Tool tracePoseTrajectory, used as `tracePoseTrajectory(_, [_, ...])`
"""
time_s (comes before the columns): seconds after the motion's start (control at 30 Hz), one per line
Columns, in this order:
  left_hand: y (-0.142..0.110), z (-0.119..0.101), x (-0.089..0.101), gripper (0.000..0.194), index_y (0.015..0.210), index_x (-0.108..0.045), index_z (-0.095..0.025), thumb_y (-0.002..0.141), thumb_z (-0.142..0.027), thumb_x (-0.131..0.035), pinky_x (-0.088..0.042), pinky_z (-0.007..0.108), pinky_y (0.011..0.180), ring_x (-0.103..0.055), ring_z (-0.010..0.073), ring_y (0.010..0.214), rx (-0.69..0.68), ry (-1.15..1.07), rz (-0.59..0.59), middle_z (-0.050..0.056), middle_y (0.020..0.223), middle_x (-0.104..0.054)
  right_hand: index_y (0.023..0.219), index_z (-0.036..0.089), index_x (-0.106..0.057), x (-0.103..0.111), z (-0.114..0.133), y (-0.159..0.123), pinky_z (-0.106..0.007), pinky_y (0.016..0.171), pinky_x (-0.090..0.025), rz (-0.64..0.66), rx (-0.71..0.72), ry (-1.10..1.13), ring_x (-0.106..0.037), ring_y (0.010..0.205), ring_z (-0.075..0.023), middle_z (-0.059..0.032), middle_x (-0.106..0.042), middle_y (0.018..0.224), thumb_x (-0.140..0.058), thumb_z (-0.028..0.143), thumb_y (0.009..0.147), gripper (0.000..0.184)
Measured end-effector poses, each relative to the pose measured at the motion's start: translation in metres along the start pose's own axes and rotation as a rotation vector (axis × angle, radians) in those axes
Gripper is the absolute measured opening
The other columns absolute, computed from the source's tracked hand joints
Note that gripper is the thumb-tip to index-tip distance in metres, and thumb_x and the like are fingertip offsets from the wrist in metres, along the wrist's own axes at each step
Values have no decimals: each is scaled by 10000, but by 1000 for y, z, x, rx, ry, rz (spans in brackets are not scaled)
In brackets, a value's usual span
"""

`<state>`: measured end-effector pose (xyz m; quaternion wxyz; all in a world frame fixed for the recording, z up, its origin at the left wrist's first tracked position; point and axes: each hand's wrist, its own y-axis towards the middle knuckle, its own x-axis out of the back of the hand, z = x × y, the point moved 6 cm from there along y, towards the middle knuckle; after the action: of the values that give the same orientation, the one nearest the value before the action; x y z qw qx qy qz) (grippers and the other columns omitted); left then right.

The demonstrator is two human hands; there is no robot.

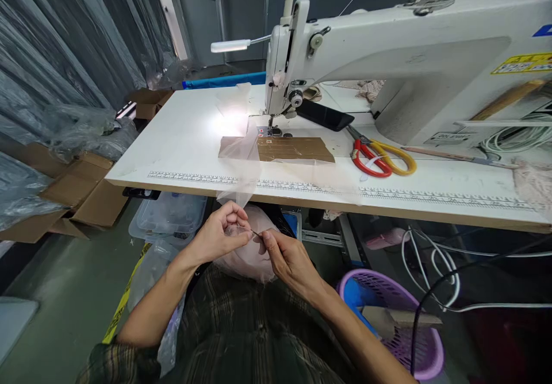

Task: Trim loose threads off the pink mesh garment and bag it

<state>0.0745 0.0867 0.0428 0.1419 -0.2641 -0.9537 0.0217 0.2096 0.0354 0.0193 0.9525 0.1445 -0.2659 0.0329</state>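
Note:
In front of the table edge, over my lap, my left hand (228, 229) is closed with its fingers curled at the sheer pale pink fabric (246, 168). That fabric runs from the sewing machine's needle area over the edge and bunches in my lap. Close by on the right, my right hand (287, 254) pinches a thin dark pointed tool (256, 234) between thumb and finger. The tool's tip points at my left fingertips; its other end is hidden in the hand. Behind them stands the white sewing machine (336, 42), with brown cardboard (297, 149) under its presser foot.
Scissors with red and yellow handles (382, 157) lie right of the cardboard. A printed ruler (302, 187) runs along the table's front. A purple basket (431, 352) stands below right, near white cables (448, 280). Open cardboard boxes (86, 194) sit on the floor at left.

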Motion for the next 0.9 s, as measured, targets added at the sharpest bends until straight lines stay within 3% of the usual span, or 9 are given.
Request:
tracePoseTrajectory(0.13, [0,2,0,256,882,-459,-182,740,-215,-670,-332,209,574,-403,59,569,18,-1,-3,-27,754,-599,682,201,-511,0,2,1,-224,497,-334,-19,36,-100,-476,480,-112,2,-552,566,-274,395,991,435])
tracePoseTrajectory(0.3, [2,8,-3,257,863,-452,-184,735,-221,-673,-316,195,528,-366,47,520,15,-17,4,-29,737,-615,611,207,-482,-6,-8,-2,-238,451,-261,-43,-39,-164,-391,424,-107,20,-468,493,-296,416,973,457])
tracePoseTrajectory(0.43, [1,7,-3,242,868,-451,-192,750,-214,-661,-382,196,539,-497,69,543,-22,57,-16,-15,737,-656,690,194,-568,1,-21,-1,-233,487,-317,-115,-160,-11,-459,496,-121,-3,-540,566,-320,526,940,484])
tracePoseTrajectory(0.5, [-4,-1,-4,218,892,-474,-192,769,-208,-653,-455,221,606,-612,109,635,-128,185,-58,6,770,-691,768,180,-616,5,-29,2,-241,512,-357,-124,-245,171,-507,568,-138,-40,-615,681,-291,617,914,563])
tracePoseTrajectory(0.6, [-20,-22,-16,162,942,-537,-188,813,-180,-634,-514,285,724,-686,159,755,-519,425,-90,29,813,-727,814,153,-651,0,-36,8,-252,494,-364,-18,-384,461,-490,552,-136,-65,-644,722,-269,726,856,690])
tracePoseTrajectory(0.7, [-43,-26,-37,239,1065,-572,-175,834,-139,-622,-535,326,797,-696,177,815,-870,565,-66,53,872,-747,744,146,-644,-14,-35,12,-242,472,-352,90,-444,622,-454,503,-111,-33,-606,645,-424,752,779,646])
tracePoseTrajectory(0.8, [-58,-13,-49,399,1205,-528,-134,822,-107,-633,-538,329,869,-695,181,871,-977,540,1,81,944,-752,630,155,-591,-24,-30,13,-232,493,-362,91,-410,628,-444,524,-101,9,-542,590,-651,654,675,504])
tracePoseTrajectory(0.9, [-58,-3,-35,335,1120,-598,-168,795,-100,-646,-547,308,813,-686,163,785,-929,364,-61,46,860,-751,639,161,-580,-31,-30,12,-229,489,-350,62,-412,608,-416,522,-95,28,-502,570,-721,570,640,433])
